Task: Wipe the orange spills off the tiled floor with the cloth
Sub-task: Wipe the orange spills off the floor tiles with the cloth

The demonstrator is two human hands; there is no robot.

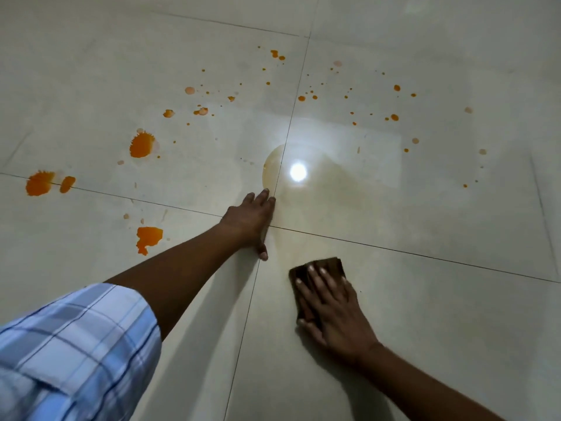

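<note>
Down on the tiled floor (425,314), my right hand (337,314) presses flat and open on the dark cloth (318,268), my left hand (252,220) leans spread and empty, and I think next I must push toward the orange spills (142,144).

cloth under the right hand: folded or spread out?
Folded, apparently: the dark cloth is a compact rectangular pad, barely larger than the right hand pressing it flat on the tile.

Cloth (317,270) (right) behind spills (142,144)
</note>
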